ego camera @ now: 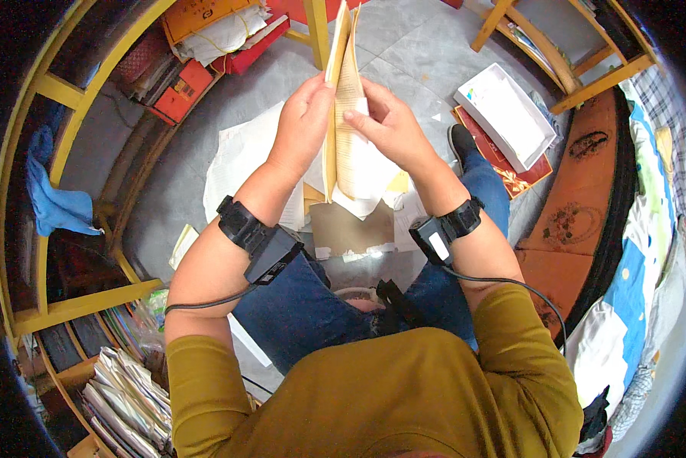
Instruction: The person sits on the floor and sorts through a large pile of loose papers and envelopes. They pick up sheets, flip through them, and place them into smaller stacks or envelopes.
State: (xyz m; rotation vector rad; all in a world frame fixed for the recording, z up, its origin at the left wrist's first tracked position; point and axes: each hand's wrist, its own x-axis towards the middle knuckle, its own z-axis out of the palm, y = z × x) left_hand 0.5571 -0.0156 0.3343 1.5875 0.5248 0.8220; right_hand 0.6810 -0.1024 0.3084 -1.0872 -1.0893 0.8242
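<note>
Between my hands, raised above the floor, is a yellowed paper book (349,109), its pages partly spread. My left hand (307,117) grips its left edge, the thumb lying along the cover. On the other side, my right hand (390,123) holds the right-hand pages, thumb on the printed face and fingers behind. White sheets (245,149) lie spread on the grey floor below and to the left. Nearer my knees is a flat grey-brown board (351,229) with torn white bits along its near edge.
A white open box (509,114) rests on a red box (506,184) beside my right shoe. Yellow wooden shelving (85,292) curves along the left, with a blue cloth (59,200) and stacked papers (125,395). A brown patterned bed edge (572,223) runs along the right.
</note>
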